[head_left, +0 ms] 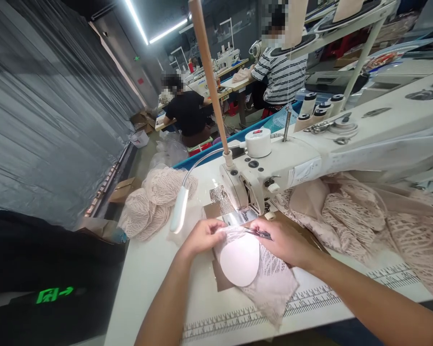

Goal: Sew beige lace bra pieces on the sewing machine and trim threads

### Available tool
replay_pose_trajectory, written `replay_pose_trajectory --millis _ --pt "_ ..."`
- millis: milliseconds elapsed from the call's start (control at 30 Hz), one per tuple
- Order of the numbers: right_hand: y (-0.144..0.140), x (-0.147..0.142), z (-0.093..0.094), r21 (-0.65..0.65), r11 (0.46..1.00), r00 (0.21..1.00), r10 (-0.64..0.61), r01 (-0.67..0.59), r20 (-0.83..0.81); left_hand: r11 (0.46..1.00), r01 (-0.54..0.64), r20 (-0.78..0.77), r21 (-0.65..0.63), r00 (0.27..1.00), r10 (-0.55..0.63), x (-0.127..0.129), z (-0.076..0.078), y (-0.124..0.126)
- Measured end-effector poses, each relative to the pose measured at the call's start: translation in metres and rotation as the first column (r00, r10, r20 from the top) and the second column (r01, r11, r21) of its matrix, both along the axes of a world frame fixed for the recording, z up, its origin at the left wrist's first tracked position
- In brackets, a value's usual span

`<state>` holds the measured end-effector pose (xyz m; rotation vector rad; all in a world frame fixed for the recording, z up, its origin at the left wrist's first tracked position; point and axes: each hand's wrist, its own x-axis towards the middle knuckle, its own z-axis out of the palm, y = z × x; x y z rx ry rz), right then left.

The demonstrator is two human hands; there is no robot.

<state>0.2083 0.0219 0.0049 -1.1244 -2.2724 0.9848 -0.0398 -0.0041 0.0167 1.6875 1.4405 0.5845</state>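
My left hand (206,235) pinches the upper left edge of a pale pink lace piece (277,283) in front of the sewing machine needle area. On the lace lies a smooth white oval pad (240,260). In my right hand (279,239) is a pair of small dark thread snips (259,233), their tips pointing left over the top edge of the lace. The sewing machine (254,166) stands just beyond both hands, its presser foot close to the fabric. Some of my right fingers are hidden behind the snips and the lace.
Stacked lace pieces (147,206) lie at the left beside a lit gooseneck lamp (180,211). More lace (357,216) is heaped right of the machine. A printed ruler (238,319) runs along the table's front edge. Thread cones (319,113) stand behind; two people sit at machines farther back.
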Motion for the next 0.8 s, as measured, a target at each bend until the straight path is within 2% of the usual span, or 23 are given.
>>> replay_pose_trajectory --millis 100,167,267,400,500,600,800 --pt "0.002 0.001 -0.006 0.153 0.986 0.996 0.057 -0.067 0.065 0.993 -0.025 -0.111 0.111 0.993 0.037 0.005 0.000 0.019" --pt "0.003 0.000 -0.011 0.208 0.975 0.989 0.056 -0.084 0.138 0.980 -0.038 -0.178 0.195 0.981 0.073 0.012 0.002 0.023" --pt "0.003 -0.001 -0.017 0.217 0.974 0.977 0.020 -0.067 0.211 0.949 -0.007 -0.274 0.317 0.957 0.099 0.023 0.010 0.012" --pt "0.004 -0.002 -0.023 0.238 0.970 0.975 -0.010 -0.045 0.223 0.885 0.179 -0.380 0.430 0.925 -0.003 0.042 0.010 -0.013" --pt "0.004 -0.003 -0.026 0.252 0.967 0.971 -0.025 -0.037 0.240 0.857 0.273 -0.452 0.438 0.890 -0.053 0.055 0.002 -0.021" --pt "0.004 -0.004 -0.025 0.249 0.968 0.963 -0.039 -0.029 0.265 0.851 0.334 -0.578 0.406 0.815 -0.045 0.058 -0.005 -0.019" --pt "0.002 -0.007 -0.010 0.228 0.973 0.932 -0.061 -0.024 0.357 0.824 0.432 -0.686 0.366 0.724 -0.075 0.051 -0.003 -0.003"
